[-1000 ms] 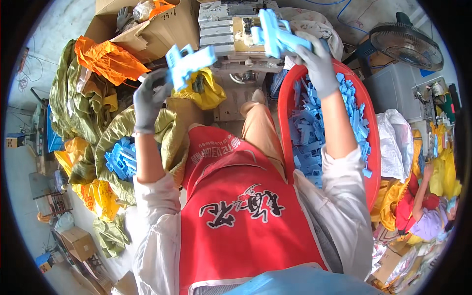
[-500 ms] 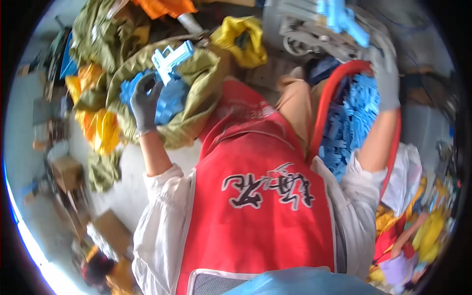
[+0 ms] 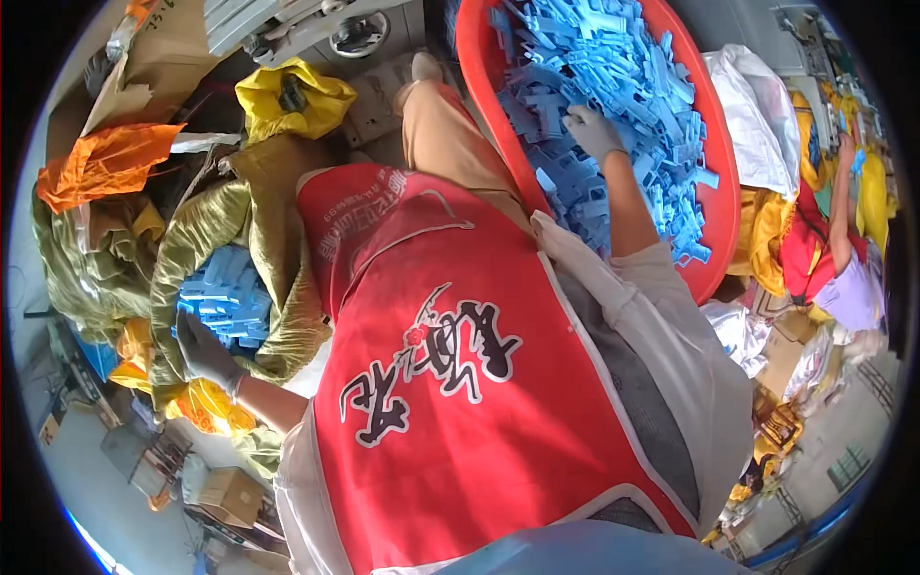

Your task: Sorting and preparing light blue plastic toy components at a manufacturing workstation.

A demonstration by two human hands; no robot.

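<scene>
My left hand (image 3: 206, 351), in a grey glove, lies at the near-left edge of an olive-green sack (image 3: 292, 225). Its fingers are stretched out and no piece shows in them. Inside the sack mouth are several light-blue plastic toy pistols (image 3: 228, 295), stacked close together. My right hand (image 3: 592, 132), gloved too, reaches into a big red tub (image 3: 717, 206) heaped with more blue toy pistols (image 3: 642, 86). Its fingers are bent together over the pile; what they grip, if anything, is hidden.
A yellow sack (image 3: 292, 96) and an orange one (image 3: 105, 163) are beyond the olive sack. White sacking (image 3: 757, 115) lies right of the tub. Farther right is another person (image 3: 848, 259). A cardboard box (image 3: 230, 495) stands on the floor at left.
The view has swung round toward the tub. My right hand, earlier raised by a blue toy pistol, is now down in the tub. The pistol above my left hand is gone; that hand lowered.
</scene>
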